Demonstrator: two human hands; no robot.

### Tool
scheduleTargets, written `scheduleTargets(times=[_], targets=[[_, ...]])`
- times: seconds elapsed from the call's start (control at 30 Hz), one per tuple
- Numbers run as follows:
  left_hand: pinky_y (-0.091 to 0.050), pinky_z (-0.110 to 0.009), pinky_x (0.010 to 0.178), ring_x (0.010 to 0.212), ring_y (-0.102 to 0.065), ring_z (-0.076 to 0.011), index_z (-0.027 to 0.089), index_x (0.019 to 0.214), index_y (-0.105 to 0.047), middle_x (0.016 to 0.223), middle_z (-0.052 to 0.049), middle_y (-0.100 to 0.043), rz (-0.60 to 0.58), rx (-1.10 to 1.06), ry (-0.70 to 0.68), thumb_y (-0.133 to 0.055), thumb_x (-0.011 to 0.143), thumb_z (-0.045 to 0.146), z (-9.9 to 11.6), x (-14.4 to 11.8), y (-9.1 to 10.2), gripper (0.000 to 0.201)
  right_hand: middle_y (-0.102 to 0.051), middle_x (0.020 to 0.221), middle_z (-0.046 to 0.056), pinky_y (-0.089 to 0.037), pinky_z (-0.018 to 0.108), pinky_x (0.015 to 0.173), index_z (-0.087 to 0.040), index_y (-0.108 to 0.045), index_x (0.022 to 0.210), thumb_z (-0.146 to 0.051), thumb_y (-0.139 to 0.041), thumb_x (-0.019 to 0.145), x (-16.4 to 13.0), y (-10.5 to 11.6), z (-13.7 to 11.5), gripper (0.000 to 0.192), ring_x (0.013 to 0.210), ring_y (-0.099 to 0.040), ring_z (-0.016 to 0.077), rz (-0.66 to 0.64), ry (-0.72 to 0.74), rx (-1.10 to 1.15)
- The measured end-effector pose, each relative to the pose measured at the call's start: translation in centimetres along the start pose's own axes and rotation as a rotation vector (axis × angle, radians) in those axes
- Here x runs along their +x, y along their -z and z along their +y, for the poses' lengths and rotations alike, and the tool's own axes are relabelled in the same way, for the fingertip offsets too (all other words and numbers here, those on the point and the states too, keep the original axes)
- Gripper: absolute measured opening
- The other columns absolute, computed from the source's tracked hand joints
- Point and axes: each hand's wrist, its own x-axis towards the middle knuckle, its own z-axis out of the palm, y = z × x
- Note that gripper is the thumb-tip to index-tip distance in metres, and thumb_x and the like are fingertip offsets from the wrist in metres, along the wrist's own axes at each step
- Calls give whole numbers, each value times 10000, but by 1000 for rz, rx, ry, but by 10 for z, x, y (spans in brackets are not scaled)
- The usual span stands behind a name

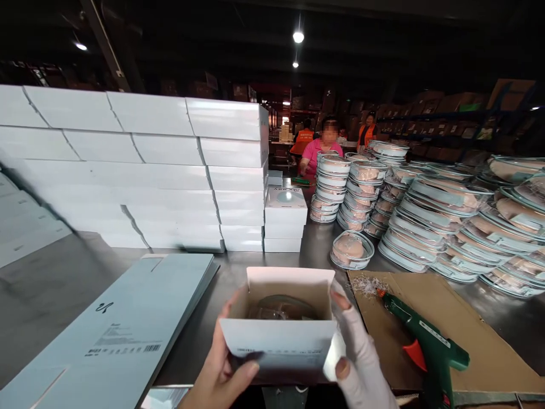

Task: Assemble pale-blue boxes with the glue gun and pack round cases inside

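We hold a small open white box (pixel 283 335) over the worktop (pixel 51 284) edge, our left hand (pixel 219 375) and gloved right hand (pixel 361 369) each in a pinching grip on its sides. A clear round container (pixel 283 308) lies inside it, and a green glue gun (pixel 426 341) rests on cardboard (pixel 481 341) just to the right.

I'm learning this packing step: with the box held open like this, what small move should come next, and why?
Probably fold the near flap down over the opening. The left hand and right hand both grip the white box, a clear round container already sits inside, and the flaps stand open. The green glue gun lies untouched on the cardboard sheet alongside.
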Motion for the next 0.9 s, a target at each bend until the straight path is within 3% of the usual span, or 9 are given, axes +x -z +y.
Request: scheduleTargets(times=[0.1, 0.17, 0.37, 0.47, 0.53, 0.6, 0.67, 0.77, 0.9], targets=[[-451, -478, 1149, 1500, -377, -429, 274, 1187, -732, 1677, -64, -325, -51, 27, -190, -618, 844, 752, 19, -1, -10, 600, -284, 1707, 33, -410, 499, 1212, -371, -513, 1500, -699, -391, 984, -1, -22, -4, 624, 1564, -281, 373, 29, 71, -30], [-433, -460, 1155, 1464, -433, -400, 277, 1059, -750, 1622, -49, -411, 10, 87, -160, -505, 920, 737, 26, 0, -18, 539, -315, 1697, 28, -444, 457, 1192, -359, -545, 1480, -586, -377, 1040, -1, -35, -3, 523, 1528, -373, 343, 133, 47, -63], [-377, -488, 1185, 1500, -409, -322, 315, 1148, -603, 1506, -78, -558, 130, 116, -35, -521, 983, 594, 34, 5, -22, 335, -53, 1764, -1, -206, 455, 1291, -345, 138, 1647, -316, -308, 1098, -12, -48, -1, 708, 1606, -125, 198, 203, -75, -107], [-213, -549, 1264, 1531, -362, -360, 313, 1039, -765, 1367, -81, -701, -49, 262, 112, -551, 924, 679, 41, 11, -4, 439, -232, 1736, 52, -314, 431, 1262, -337, 39, 1659, -346, -381, 1079, -17, -14, -3, 716, 1565, -297, 202, 154, -102, -181], [-222, -530, 1266, 1516, -391, -371, 345, 1101, -794, 1368, -66, -717, -147, 309, 124, -670, 816, 712, 43, 16, 10, 481, -481, 1606, 137, -414, 499, 1201, -274, -277, 1608, -410, -489, 1017, -24, 30, 0, 642, 1460, -494, 282, 253, -134, -368], [-380, -448, 1201, 1484, -449, -365, 357, 1152, -793, 1441, -62, -673, -194, 344, 108, -787, 705, 684, 43, 20, 20, 554, -707, 1302, 212, -487, 633, 1076, -210, -615, 1294, -490, -568, 901, -35, 82, 8, 485, 1240, -661, 412, 415, -255, -709], [-536, -335, 1046, 1456, -494, -348, 351, 1134, -807, 1445, -76, -664, -209, 357, 102, -841, 653, 643, 43, 24, 24, 564, -769, 949, 214, -523, 716, 903, -229, -696, 903, -520, -621, 780, -49, 127, 19, 325, 975, -729, 496, 416, -628, -923], [-595, -257, 910, 1407, -553, -332, 359, 1053, -834, 1323, -84, -734, -208, 339, 96, -872, 626, 630, 45, 30, 22, 507, -639, 511, 117, -573, 613, 597, -275, -559, 541, -505, -695, 686, -68, 163, 34, 305, 571, -704, 431, 290, -1003, -764], [-538, -343, 1055, 1324, -631, -328, 399, 1044, -837, 1322, -50, -745, -257, 347, 48, -890, 622, 613, 46, 40, 21, 476, -695, 552, 104, -552, 433, 422, -237, -650, 577, -577, -676, 767, -91, 158, 39, 391, 489, -694, 333, 290, -949, -405]])
